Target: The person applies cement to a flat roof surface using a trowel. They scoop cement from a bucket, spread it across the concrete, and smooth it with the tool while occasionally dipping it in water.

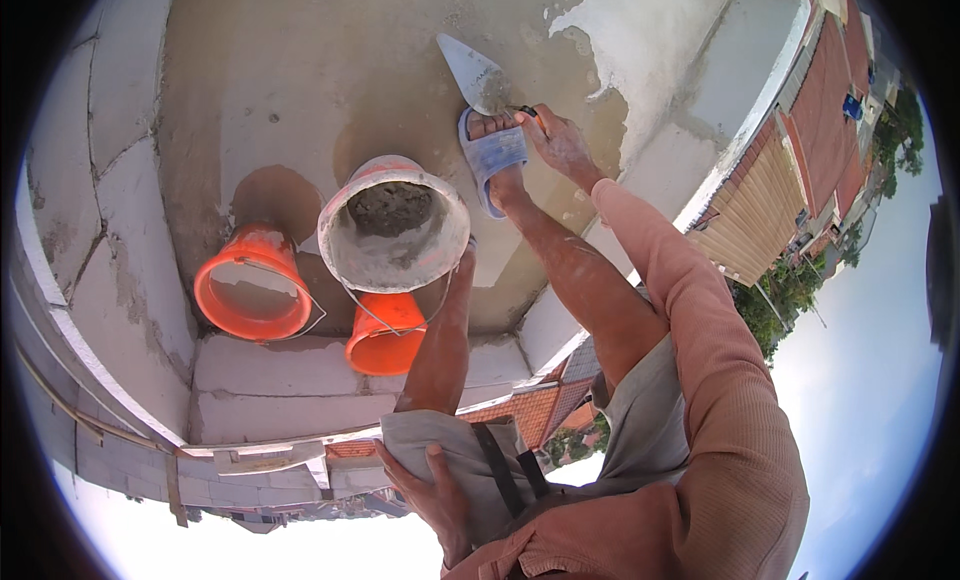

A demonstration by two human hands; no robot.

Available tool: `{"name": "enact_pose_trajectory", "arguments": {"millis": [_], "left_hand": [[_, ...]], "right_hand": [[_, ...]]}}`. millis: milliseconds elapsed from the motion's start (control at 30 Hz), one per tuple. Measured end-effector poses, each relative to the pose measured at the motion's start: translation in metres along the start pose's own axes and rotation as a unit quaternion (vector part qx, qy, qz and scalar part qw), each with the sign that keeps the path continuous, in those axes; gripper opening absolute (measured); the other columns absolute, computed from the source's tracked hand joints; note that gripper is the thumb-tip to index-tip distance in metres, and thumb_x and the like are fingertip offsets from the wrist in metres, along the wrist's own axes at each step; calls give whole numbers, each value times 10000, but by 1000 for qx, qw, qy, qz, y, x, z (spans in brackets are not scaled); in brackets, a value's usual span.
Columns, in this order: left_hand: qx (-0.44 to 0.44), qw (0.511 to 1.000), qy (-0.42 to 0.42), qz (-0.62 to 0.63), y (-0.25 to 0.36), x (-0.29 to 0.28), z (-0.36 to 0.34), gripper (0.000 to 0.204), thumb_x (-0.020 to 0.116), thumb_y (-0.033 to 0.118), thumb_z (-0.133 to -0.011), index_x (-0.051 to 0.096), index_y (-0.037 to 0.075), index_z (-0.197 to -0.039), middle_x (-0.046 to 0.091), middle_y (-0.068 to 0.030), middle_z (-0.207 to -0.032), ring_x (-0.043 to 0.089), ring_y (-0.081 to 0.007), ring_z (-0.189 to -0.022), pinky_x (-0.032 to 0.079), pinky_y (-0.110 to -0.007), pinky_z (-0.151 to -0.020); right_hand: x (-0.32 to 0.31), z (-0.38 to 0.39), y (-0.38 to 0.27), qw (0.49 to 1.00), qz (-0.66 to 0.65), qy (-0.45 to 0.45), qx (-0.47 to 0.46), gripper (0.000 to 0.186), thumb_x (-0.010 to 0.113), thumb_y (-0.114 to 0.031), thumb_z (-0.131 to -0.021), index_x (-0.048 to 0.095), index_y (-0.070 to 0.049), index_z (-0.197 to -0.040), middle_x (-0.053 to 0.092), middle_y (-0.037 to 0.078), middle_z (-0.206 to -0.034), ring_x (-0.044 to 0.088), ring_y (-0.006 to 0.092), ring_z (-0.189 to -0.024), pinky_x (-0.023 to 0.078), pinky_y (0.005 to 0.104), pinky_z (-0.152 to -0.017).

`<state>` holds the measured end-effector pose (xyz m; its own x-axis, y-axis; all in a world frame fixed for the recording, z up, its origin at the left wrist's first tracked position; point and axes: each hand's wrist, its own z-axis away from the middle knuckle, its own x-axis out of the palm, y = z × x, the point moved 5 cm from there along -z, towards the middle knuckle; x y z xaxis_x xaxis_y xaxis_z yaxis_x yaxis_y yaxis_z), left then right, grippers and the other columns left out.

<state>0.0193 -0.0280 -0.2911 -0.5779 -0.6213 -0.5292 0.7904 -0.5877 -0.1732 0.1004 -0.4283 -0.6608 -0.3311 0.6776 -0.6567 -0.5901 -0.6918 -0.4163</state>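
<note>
My right hand (562,142) is closed round the dark handle of a pointed trowel (474,75), just past the toes of my sandalled foot. Grey mortar clings to the blade near its handle end. On my thigh lies my left hand (436,492), fingers apart and holding nothing. Between my legs and the left wall stands a mortar-crusted bucket (440,242) with grey mortar (390,209) inside. An orange bucket (255,320) is to its left, and another orange bucket (385,352) shows partly behind it.
Low block walls (140,250) enclose the wet, puddled floor (290,90). Another wall (680,170) runs along the right, with rooftops (825,110) below it outside. My blue sandal (490,158) stands on the floor. Wooden strips (270,462) lie along the near wall edge.
</note>
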Motion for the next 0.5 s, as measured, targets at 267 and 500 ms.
{"name": "enact_pose_trajectory", "arguments": {"millis": [267,500], "left_hand": [[23,998,22,54,-5,-12,-44,871,589,411,-862,213,73,-1572,350,-280,-1494,428,-413,-1314,375,-478,-1075],[25,977,81,197,29,-13,-49,872,710,485,-865,314,108,-1545,406,-223,-1484,422,-358,-1325,355,-510,-1083]], "right_hand": [[6,68,141,985,14,38,168,625,427,-657,-973,571,-52,-1036,629,211,-776,647,398,-759,480,483,-697],[-24,11,121,995,2,46,90,655,424,-681,-964,575,-47,-1028,581,171,-721,597,363,-672,463,450,-658]]}}
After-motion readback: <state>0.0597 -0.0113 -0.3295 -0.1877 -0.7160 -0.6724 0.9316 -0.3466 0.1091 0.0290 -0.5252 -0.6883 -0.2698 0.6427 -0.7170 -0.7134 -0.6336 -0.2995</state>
